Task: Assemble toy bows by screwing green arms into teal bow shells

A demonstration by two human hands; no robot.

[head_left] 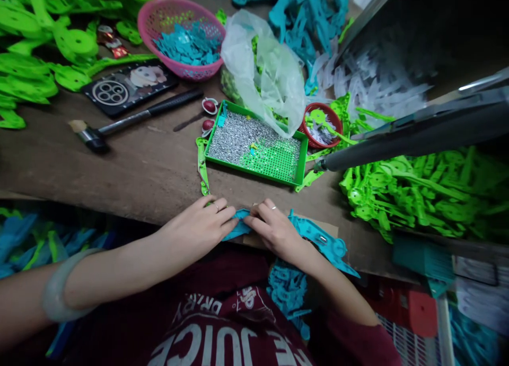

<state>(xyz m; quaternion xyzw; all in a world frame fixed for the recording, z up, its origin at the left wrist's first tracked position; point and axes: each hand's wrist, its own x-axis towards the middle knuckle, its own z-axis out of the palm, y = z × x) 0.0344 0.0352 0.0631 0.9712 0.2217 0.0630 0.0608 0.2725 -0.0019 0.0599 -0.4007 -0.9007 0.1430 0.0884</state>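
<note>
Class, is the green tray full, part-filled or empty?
Part-filled: silvery bits cover the left of the green tray, while its holed floor shows at right.

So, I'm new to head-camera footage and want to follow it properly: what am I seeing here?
This single picture comes from a camera worn on the person's head, looking forward and down. The workers here are two bare hands: the left hand and the right hand hold a blue piece at the near edge of the bench. Just beyond sits a green tray of small silvery bits. Further left lie a hammer and a pink basket of blue parts.
</note>
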